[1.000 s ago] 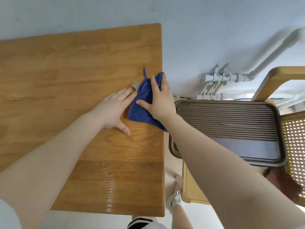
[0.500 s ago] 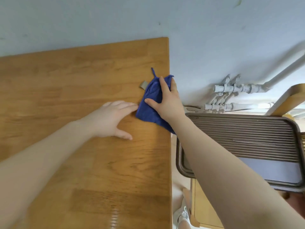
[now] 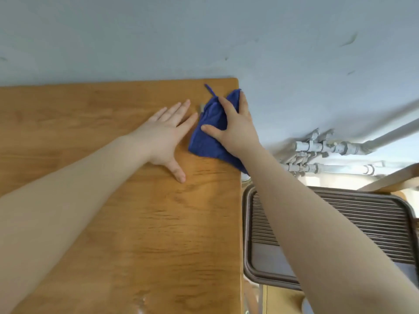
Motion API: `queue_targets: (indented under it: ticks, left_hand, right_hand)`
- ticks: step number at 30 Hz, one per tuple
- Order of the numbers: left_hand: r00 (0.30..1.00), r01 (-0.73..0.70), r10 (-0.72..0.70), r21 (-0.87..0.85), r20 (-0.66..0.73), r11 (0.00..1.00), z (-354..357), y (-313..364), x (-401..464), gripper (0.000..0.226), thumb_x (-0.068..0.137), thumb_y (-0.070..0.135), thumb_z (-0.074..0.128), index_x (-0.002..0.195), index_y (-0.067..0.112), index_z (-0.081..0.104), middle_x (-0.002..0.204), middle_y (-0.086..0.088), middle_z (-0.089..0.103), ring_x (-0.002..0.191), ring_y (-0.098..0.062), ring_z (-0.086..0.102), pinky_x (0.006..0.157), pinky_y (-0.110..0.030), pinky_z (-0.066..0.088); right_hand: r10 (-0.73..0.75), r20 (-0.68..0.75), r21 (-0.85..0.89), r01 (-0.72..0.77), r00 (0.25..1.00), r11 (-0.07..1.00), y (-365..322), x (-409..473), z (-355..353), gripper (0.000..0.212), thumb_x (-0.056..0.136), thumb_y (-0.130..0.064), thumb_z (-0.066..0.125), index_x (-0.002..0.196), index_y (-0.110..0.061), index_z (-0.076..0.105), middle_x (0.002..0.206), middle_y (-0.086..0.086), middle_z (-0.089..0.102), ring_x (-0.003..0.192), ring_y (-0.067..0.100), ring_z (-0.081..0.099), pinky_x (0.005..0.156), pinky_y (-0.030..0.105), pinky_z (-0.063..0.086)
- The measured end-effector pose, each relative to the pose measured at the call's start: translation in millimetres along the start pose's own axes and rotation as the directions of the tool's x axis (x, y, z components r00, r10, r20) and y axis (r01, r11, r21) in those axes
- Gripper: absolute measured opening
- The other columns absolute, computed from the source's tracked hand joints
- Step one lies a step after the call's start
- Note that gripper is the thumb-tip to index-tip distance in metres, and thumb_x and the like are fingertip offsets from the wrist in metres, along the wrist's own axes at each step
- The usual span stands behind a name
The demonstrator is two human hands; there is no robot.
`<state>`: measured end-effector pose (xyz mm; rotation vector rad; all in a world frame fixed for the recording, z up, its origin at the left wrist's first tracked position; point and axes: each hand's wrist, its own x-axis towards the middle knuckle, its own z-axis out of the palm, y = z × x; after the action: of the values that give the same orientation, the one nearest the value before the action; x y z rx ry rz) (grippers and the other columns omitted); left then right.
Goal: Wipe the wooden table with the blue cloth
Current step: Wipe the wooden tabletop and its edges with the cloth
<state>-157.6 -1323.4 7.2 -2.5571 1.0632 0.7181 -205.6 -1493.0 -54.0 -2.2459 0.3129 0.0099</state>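
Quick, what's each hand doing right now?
Left hand: open, flat on the table, holding nothing.
Right hand: open, fingers spread, pressing the cloth down.

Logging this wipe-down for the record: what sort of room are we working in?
Probably a home or small utility-type room, though I can't be sure: a wooden table pushed against a pale painted wall, exposed white pipes low on that wall, and a ribbed brown tray beside the table.

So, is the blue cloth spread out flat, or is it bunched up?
Bunched up. The blue cloth shows creases and lies as a small wad near the wooden table corner, with the right hand pressing on it, fingers straight.
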Motion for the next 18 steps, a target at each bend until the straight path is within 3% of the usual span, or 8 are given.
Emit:
queue_targets:
  ticks: [3, 9, 18]
  left_hand:
    - [1.000, -0.018, 0.018, 0.009, 0.017, 1.000, -5.5, -0.6, 5.8, 0.157, 0.035, 0.076, 0.071, 0.145, 0.012, -0.021, 0.153, -0.010, -0.025, 0.144, -0.021, -0.014, 0.114, -0.031, -0.009]
    - [0.998, -0.060, 0.061, -0.055, 0.009, 0.997, -2.0, -3.4, 1.8, 0.153, 0.039, 0.073, 0.074, 0.146, 0.014, -0.019, 0.153, -0.008, -0.027, 0.143, -0.020, -0.016, 0.115, -0.031, -0.006]
    - [0.998, -0.067, 0.067, -0.044, -0.002, 0.997, -3.5, -2.6, 0.5, 0.153, 0.039, 0.073, 0.073, 0.147, 0.009, -0.014, 0.153, -0.008, -0.026, 0.144, -0.019, -0.015, 0.115, -0.032, -0.006]
  right_hand:
    - [0.006, 0.016, -0.031, -0.006, 1.000, 0.999, -1.2, 30.2, -4.2, 0.079, 0.082, -0.045, 0.064, 0.147, -0.023, 0.025, 0.157, 0.013, -0.003, 0.142, 0.031, 0.014, 0.111, 0.044, 0.027]
    - [-0.048, -0.021, 0.004, 0.048, 0.999, 0.999, 9.2, -9.9, 4.5, 0.076, 0.083, -0.041, 0.065, 0.146, -0.022, 0.028, 0.158, 0.011, -0.002, 0.144, 0.026, 0.012, 0.113, 0.037, 0.024]
    - [0.010, -0.014, -0.047, -0.011, 1.000, 0.999, 0.5, 47.8, -6.2, 0.074, 0.083, -0.043, 0.064, 0.145, -0.022, 0.029, 0.157, 0.012, 0.001, 0.142, 0.028, 0.016, 0.114, 0.038, 0.024]
